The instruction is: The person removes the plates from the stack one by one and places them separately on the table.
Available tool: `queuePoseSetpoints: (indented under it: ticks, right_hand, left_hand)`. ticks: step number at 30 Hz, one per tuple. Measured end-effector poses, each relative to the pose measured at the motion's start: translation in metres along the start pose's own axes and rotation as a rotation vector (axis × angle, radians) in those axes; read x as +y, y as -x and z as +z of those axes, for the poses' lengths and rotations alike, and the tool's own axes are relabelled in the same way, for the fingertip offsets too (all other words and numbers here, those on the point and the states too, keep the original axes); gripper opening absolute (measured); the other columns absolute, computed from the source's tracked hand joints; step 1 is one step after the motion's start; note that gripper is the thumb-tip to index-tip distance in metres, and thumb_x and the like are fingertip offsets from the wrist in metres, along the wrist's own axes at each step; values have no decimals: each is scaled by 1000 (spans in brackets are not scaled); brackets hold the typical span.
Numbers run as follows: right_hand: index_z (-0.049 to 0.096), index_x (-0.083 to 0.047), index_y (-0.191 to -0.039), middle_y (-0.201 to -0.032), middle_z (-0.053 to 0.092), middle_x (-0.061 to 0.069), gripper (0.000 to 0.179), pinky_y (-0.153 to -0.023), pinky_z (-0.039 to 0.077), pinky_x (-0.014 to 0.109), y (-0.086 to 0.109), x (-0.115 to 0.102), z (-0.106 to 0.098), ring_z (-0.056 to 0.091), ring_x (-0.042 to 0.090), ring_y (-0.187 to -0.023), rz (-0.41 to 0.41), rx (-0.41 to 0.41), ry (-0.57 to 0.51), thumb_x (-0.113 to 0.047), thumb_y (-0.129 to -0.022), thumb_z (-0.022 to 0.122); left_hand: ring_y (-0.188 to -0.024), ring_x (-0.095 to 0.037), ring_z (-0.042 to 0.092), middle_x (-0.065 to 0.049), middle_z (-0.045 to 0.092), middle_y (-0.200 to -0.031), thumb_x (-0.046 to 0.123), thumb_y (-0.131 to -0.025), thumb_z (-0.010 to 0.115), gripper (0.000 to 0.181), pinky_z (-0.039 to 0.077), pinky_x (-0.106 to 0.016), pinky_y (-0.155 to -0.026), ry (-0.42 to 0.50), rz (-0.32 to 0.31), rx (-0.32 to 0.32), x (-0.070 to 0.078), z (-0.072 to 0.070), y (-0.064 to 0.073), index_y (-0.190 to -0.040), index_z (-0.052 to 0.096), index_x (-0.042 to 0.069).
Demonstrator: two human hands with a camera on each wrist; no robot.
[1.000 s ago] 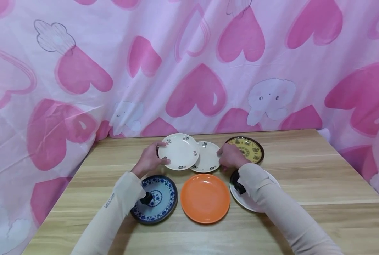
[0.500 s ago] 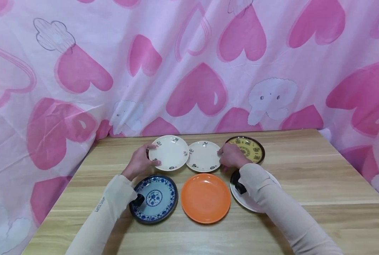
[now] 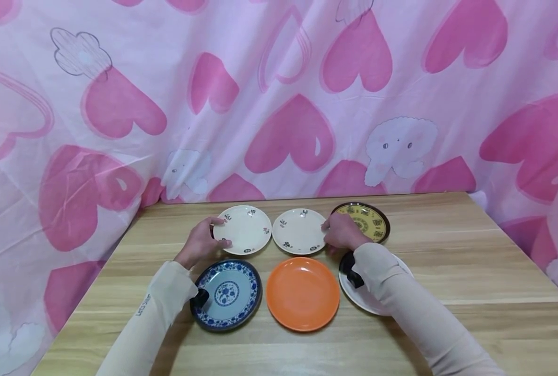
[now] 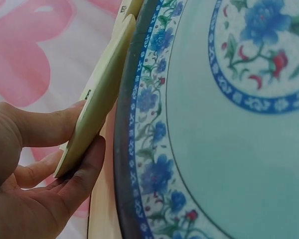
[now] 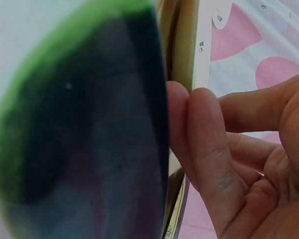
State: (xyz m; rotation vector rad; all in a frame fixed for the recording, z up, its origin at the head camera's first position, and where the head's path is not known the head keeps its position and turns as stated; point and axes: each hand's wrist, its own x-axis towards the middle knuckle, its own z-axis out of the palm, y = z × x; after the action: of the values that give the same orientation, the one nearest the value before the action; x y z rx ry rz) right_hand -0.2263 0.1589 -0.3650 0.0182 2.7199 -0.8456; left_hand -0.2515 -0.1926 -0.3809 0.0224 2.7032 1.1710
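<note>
My left hand (image 3: 201, 241) pinches the left rim of a white plate (image 3: 245, 230) with small dark motifs. The left wrist view shows this plate (image 4: 97, 99) edge-on between thumb and fingers. A matching white plate (image 3: 297, 231) sits just to its right. At that second plate's right rim is my right hand (image 3: 344, 231), its fingers gripping the edge; in the right wrist view part of the grip is hidden behind the fingers (image 5: 205, 124). Nearer to me are a blue floral plate (image 3: 226, 293) below the left hand and an orange plate (image 3: 303, 294) in the middle.
A yellow plate with a dark rim (image 3: 375, 223) lies right of the right hand, which partly covers it. Under the right forearm is another white plate (image 3: 403, 265). The wooden table (image 3: 485, 282) ends at a pink heart-patterned curtain (image 3: 288, 136).
My left hand has moved left with its white plate, which overlapped the second plate earlier and now lies beside it. The right hand has stayed at the second plate's rim.
</note>
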Motion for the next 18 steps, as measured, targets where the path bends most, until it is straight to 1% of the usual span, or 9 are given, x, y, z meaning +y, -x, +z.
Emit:
queuePoseSetpoints:
  ticks: [4, 10, 13, 16, 18]
  right_hand:
    - [62, 3, -132, -74, 74, 7, 50, -47, 53, 21, 0, 0, -1, 68, 11, -50, -2, -4, 1, 6, -82, 60]
    - [61, 3, -133, -74, 74, 6, 50, -47, 52, 20, -1, 3, 0, 68, 11, -51, 3, -13, 11, 5, -83, 60]
    - [60, 3, -135, -80, 76, 9, 51, -48, 53, 20, -1, 4, 0, 69, 11, -52, 5, -18, 2, 5, -83, 60]
    - [60, 3, -135, -88, 77, 11, 51, -48, 53, 20, -2, 4, -1, 69, 11, -52, 1, -17, -3, 4, -84, 61]
    - [60, 3, -135, -88, 77, 11, 51, -48, 52, 19, -2, 4, -1, 69, 10, -52, -7, -16, 9, 3, -84, 61]
  left_hand:
    - [-140, -43, 45, -26, 42, -153, 8, -85, 78, 68, 40, -52, -118, -7, -6, -7, 0, 1, -1, -145, 45, 4]
    - [-140, -43, 45, -27, 43, -153, 10, -88, 76, 65, 39, -54, -119, -20, 4, -48, -4, 0, -3, -145, 44, 3]
    - [-136, -43, 48, -27, 45, -151, 11, -90, 74, 67, 43, -53, -115, -15, 20, -66, -5, -2, -3, -148, 42, 4]
    - [-129, -41, 54, -27, 49, -146, 10, -91, 72, 69, 51, -49, -108, -9, 52, -72, -5, -4, -3, -152, 40, 5]
    - [-125, -40, 56, -25, 51, -144, 10, -91, 73, 69, 54, -46, -105, -19, 61, -66, -5, -5, -3, -152, 41, 6]
